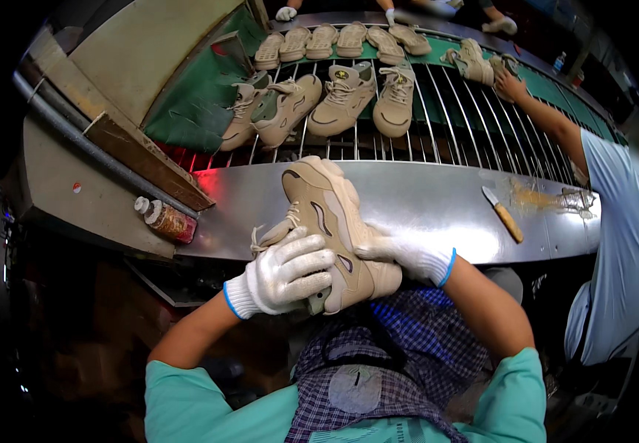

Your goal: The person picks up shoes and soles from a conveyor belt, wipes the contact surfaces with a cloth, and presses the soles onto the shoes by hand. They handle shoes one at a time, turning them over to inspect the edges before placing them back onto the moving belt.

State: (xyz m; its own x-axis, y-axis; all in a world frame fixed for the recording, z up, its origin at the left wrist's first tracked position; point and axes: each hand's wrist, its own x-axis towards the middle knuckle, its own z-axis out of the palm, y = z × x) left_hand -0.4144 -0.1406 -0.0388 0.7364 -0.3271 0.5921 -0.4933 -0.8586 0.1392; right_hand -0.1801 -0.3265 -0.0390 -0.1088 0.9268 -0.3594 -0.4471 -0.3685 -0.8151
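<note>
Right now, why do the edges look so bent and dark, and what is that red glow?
Head view: fisheye lens bows the metal ledge and blackens the corners; red light glares off its left end; the beige shoe in the gloved hands is sharp; the co-worker's face at right is blurred.

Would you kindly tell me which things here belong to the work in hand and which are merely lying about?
In hand: beige shoe, held by left hand and right hand.
Lying about: knife, bottle, shoes on the rack.

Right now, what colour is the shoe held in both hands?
Beige, with darker tan panels; the shoe shows best in the head view.
</note>
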